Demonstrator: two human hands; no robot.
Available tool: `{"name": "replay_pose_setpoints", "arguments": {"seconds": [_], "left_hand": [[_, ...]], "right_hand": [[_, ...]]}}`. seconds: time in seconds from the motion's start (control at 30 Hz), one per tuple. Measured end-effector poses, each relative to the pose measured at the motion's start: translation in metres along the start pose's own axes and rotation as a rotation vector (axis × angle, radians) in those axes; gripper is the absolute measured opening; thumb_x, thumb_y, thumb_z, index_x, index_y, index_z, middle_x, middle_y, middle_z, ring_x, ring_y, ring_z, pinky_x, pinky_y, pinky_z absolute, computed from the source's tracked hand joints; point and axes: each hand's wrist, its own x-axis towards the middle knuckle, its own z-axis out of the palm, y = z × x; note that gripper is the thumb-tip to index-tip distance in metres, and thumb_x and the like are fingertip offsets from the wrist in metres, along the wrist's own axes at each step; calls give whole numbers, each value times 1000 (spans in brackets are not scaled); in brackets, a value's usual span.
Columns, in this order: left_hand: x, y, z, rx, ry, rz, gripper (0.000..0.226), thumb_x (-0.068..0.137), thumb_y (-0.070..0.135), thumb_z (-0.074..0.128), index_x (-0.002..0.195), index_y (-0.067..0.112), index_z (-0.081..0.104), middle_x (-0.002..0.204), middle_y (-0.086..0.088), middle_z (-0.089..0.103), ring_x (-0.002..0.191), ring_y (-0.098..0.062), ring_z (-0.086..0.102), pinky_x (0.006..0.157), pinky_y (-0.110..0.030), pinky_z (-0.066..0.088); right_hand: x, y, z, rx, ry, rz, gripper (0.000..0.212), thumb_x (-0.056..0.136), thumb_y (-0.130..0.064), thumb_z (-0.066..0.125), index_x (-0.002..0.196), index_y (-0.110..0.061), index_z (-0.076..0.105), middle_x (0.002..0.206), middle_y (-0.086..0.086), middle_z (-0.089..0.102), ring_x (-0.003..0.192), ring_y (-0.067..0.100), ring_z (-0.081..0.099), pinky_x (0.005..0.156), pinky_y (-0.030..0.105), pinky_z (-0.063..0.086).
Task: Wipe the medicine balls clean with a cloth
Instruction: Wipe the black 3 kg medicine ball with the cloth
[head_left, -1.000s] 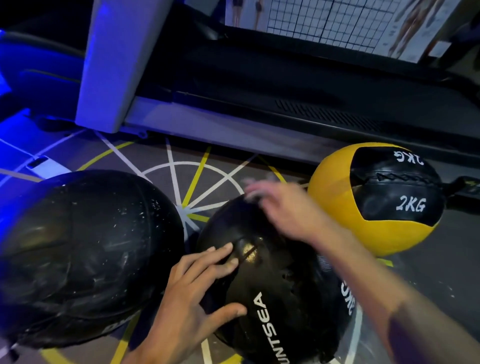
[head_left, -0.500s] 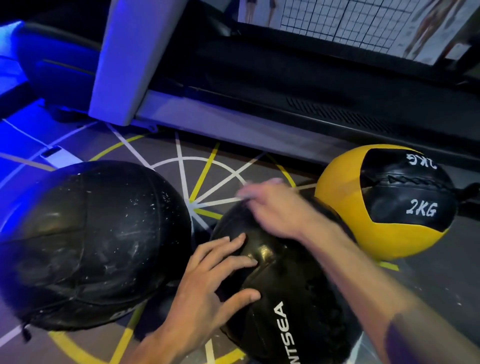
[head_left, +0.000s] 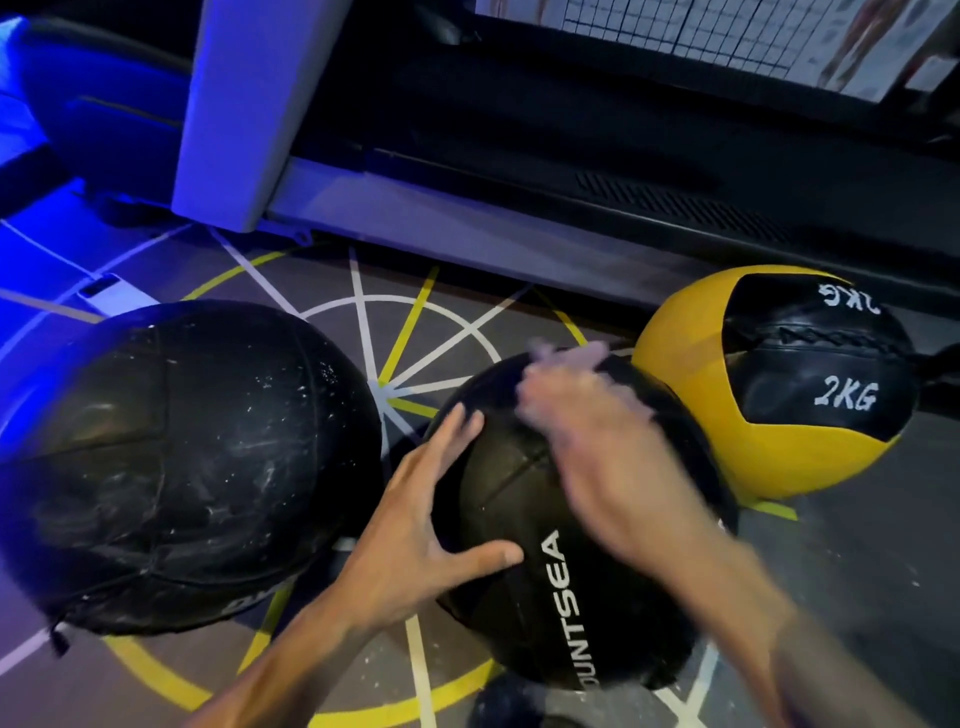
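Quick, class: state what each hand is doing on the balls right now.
Left hand: open, fingers spread flat on the middle black ball.
Right hand: blurred on that ball; grip cannot be told.

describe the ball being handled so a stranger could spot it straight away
On the dark gym floor with yellow and white lines, beside the treadmill base, three balls sit in a row. It is the middle black leather medicine ball, under the left hand and blurred right hand. Only it carries white lettering ending "UNTSEA".
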Motion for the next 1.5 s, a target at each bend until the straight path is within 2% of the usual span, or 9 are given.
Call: {"name": "replay_pose_setpoints", "arguments": {"seconds": [0.13,0.23,0.4,0.53,0.67,0.9,1.03,1.2,1.5], "left_hand": [[1,-11,-13,25,-49,4,118,71,63,82,162,39,11,162,33,24,151,3,21,121,-27,22],[-2,-15,-23,55,-31,-11,116,69,70,82,160,46,14,162,35,22,150,7,18,120,-31,23],[-14,-10,-38,113,-56,-100,112,65,69,85,153,63,16,158,35,24,148,7,23,122,-40,29],[-21,3,-69,337,-125,-79,92,62,89,66,143,63,32,152,41,29,140,14,33,117,-38,39],[8,34,-75,297,-26,-72,72,73,93,47,134,55,45,145,38,37,132,18,38,105,-24,40],[52,11,-62,49,-159,-399,118,58,98,58,159,48,23,162,23,31,145,-2,32,118,-31,29],[51,5,-61,-42,-119,-416,102,61,92,67,151,55,36,152,23,47,141,-7,45,120,-45,35],[53,20,-52,-190,2,-364,104,57,86,74,149,47,45,144,24,56,132,0,54,116,-35,41],[106,52,-61,-346,154,-193,68,77,72,71,135,40,57,124,21,69,110,10,64,95,-19,46]], "right_hand": [[-58,-28,28,-96,-160,-437,47,100,-24,43,147,-23,50,157,-1,44,148,16,35,125,36,21],[-63,-4,14,-151,-145,-460,47,103,-24,40,150,-29,41,158,-7,40,149,11,32,122,36,28],[-63,66,-4,318,244,118,51,96,1,50,145,-14,53,154,-4,48,142,11,46,117,37,38],[-103,60,14,430,305,495,50,102,-20,41,146,-43,48,138,-16,61,123,7,60,94,20,48],[-111,31,28,597,424,613,53,106,-14,45,144,-51,46,139,-32,54,126,-14,50,101,7,40],[-141,74,75,936,454,1304,27,102,-35,49,120,-34,70,110,-10,75,111,19,67,101,50,51],[-144,79,101,1133,407,1538,28,105,-21,42,115,-17,68,101,7,73,94,25,67,84,40,55],[-122,78,95,1186,535,1532,30,103,-11,41,112,-15,70,102,13,73,98,32,67,85,45,56],[-44,94,32,1181,832,1070,35,102,-6,45,111,-23,74,105,-13,76,103,8,67,85,27,49]]}}
